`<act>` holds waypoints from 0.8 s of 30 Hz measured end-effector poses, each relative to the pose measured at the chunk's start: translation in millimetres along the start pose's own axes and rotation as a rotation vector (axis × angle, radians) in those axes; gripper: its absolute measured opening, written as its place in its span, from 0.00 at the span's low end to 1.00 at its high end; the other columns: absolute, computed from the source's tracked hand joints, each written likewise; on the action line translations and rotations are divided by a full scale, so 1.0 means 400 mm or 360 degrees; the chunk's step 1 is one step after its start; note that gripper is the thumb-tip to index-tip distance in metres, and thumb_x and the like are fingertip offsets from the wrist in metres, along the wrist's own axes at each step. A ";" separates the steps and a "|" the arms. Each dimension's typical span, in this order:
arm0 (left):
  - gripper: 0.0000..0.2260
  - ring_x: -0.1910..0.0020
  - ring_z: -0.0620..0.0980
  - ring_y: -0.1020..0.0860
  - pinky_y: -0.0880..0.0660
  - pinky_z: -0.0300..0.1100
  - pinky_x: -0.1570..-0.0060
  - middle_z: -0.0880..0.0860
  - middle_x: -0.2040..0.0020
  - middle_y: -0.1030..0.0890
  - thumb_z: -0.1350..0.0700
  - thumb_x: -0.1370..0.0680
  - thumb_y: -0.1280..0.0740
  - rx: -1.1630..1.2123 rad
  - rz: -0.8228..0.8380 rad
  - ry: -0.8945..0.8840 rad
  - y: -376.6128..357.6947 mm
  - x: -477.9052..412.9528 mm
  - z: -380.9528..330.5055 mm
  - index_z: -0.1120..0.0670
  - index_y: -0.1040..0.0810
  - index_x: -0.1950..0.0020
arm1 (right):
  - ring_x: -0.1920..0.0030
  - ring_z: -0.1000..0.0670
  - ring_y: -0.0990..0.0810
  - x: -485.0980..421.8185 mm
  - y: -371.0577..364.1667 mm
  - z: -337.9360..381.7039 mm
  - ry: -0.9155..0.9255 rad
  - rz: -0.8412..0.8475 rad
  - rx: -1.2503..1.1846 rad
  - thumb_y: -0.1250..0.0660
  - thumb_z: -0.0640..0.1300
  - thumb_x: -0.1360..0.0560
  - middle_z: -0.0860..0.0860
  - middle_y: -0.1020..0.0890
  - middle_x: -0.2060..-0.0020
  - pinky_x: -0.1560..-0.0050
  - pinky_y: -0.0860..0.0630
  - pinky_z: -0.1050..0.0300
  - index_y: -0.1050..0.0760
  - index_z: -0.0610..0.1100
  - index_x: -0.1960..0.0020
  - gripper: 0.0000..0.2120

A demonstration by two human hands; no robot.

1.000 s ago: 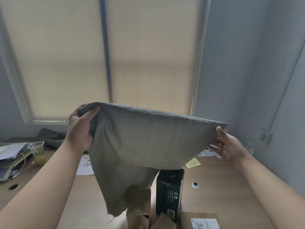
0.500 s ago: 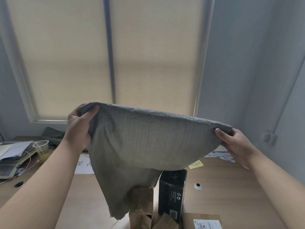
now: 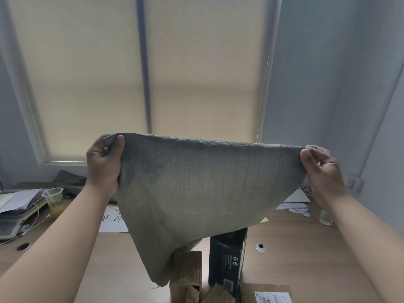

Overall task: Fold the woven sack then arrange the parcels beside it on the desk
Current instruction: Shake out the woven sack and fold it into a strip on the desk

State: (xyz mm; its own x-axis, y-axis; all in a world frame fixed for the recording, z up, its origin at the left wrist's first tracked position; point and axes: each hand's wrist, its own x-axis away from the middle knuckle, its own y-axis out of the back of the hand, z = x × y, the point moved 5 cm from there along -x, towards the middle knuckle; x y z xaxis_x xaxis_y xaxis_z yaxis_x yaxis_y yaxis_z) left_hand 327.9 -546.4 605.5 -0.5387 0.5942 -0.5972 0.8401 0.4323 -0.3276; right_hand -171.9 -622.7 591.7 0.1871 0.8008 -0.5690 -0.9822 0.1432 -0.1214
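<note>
A grey woven sack [image 3: 196, 193] hangs in the air above the desk, stretched wide along its top edge. My left hand [image 3: 103, 165] grips its top left corner, and my right hand [image 3: 321, 169] pinches the top right corner. The sack's lower corner dangles down over the parcels. Beneath it stand a brown taped parcel [image 3: 188, 272] and an upright black box [image 3: 227, 259]. A flat cardboard parcel with a white label [image 3: 266, 294] lies at the bottom edge. The sack hides part of the parcels.
On the wooden desk [image 3: 295, 254], a plastic cup [image 3: 53, 196] and a stack of papers and devices [image 3: 15, 208] sit at the left. Loose papers [image 3: 295, 206] and a small glass [image 3: 325, 217] lie at the right. Walls and a blinded window close the back.
My right hand moved outward and up, from loosely touching the sack's edge to pinching its corner. The sack is now stretched wider and flatter. The left hand shifted its grip to the corner.
</note>
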 end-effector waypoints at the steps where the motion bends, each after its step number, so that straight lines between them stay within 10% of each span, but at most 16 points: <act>1: 0.11 0.61 0.39 0.24 0.26 0.36 0.57 0.41 0.63 0.20 0.57 0.19 0.32 0.0016 -0.0017 0.0015 0.004 -0.002 0.005 0.47 0.18 0.60 | 0.49 0.67 0.24 0.001 -0.006 0.003 -0.0054 0.0060 -0.0066 0.30 0.51 0.24 0.44 0.25 0.37 0.52 0.28 0.76 0.17 0.48 0.56 0.08; 7: 0.10 0.60 0.40 0.23 0.25 0.39 0.57 0.42 0.62 0.20 0.54 0.19 0.32 0.0048 -0.0005 0.0134 0.002 -0.003 0.011 0.47 0.19 0.60 | 0.48 0.47 0.18 0.020 -0.037 -0.002 -0.0135 0.0615 -0.0220 0.29 0.35 0.31 0.46 0.15 0.50 0.50 0.19 0.57 0.21 0.50 0.39 0.21; 13: 0.08 0.60 0.42 0.25 0.27 0.45 0.55 0.42 0.63 0.21 0.47 0.20 0.32 -0.0269 0.0063 0.0054 0.020 -0.026 -0.002 0.46 0.20 0.59 | 0.46 0.43 0.19 0.018 -0.040 0.009 -0.0131 0.0512 -0.0166 0.29 0.37 0.30 0.45 0.16 0.49 0.46 0.21 0.44 0.24 0.51 0.36 0.24; 17: 0.08 0.62 0.42 0.25 0.29 0.44 0.58 0.40 0.64 0.21 0.43 0.23 0.29 -0.0346 0.0107 0.0109 0.018 -0.030 -0.007 0.45 0.21 0.58 | 0.51 0.49 0.17 0.008 -0.040 0.026 -0.0075 0.0416 -0.0170 0.28 0.39 0.33 0.52 0.13 0.54 0.46 0.19 0.52 0.21 0.55 0.40 0.23; 24: 0.47 0.48 0.54 0.15 0.17 0.52 0.52 0.56 0.44 0.15 0.42 0.51 0.13 -0.0186 0.0808 0.0936 0.023 0.045 0.083 0.52 0.25 0.36 | 0.49 0.49 0.18 -0.003 -0.014 0.026 -0.0068 0.0167 -0.0315 0.21 0.50 0.42 0.54 0.14 0.53 0.41 0.21 0.47 0.18 0.52 0.46 0.23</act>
State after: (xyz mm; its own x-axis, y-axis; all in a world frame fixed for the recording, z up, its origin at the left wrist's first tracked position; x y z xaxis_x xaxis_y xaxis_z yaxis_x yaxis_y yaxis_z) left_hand 327.8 -554.3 567.4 -0.0631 0.9856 -0.1569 0.9980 0.0607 -0.0196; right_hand -166.7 -618.4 601.5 0.0788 0.8298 -0.5524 -0.9733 -0.0557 -0.2226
